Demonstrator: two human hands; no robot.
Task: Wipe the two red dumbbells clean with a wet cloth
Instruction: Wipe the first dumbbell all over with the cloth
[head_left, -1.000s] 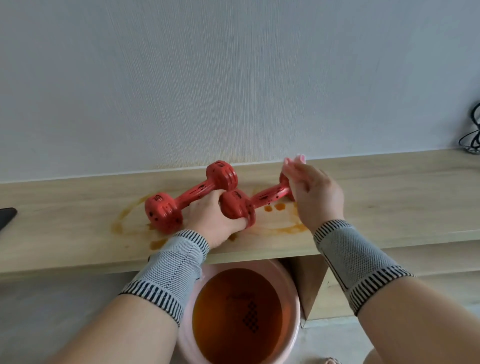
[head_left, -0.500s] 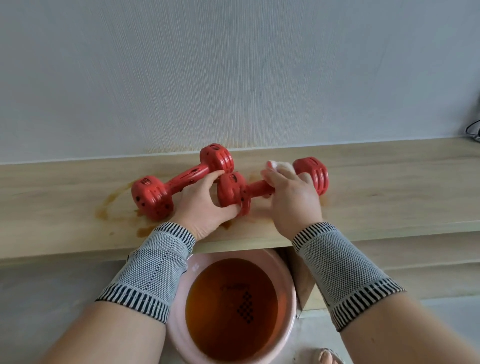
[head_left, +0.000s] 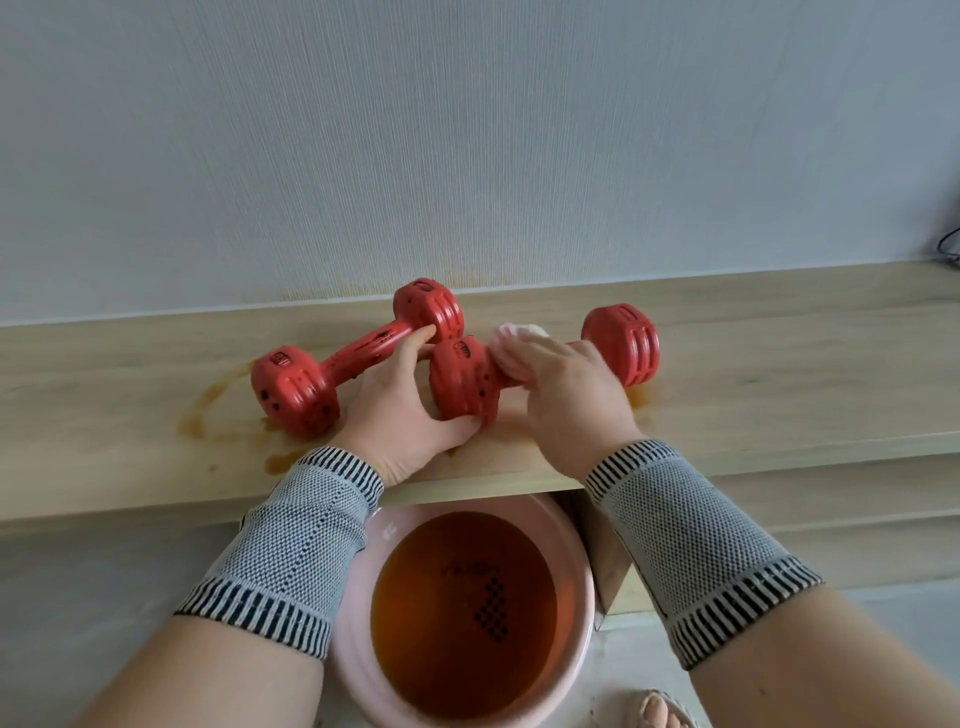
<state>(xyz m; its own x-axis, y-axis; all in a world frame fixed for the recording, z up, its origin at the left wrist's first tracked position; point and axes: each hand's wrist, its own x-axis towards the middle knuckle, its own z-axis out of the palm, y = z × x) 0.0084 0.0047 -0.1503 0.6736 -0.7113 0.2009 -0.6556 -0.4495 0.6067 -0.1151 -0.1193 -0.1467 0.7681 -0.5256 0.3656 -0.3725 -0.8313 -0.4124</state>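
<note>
Two red dumbbells lie on the wooden tabletop (head_left: 779, 374) in the head view, close to the wall. One, the left dumbbell (head_left: 353, 358), rests at a slant, its far end just beside the near end of the right dumbbell (head_left: 621, 343), which lies nearly level. The left hand (head_left: 405, 410) grips the near end of the right dumbbell, thumb below it and fingers (head_left: 415, 338) curled over the top, reaching toward the left dumbbell's bar. The right hand (head_left: 566, 400) presses a pale pink cloth (head_left: 511, 335) against the right dumbbell's bar, fingers bent over it. Brown wet stains (head_left: 208, 410) mark the wood around both dumbbells. Below the tabletop edge stands a pink basin (head_left: 582, 665) of brown water. Both wrists wear grey knitted bands (head_left: 296, 545).
</note>
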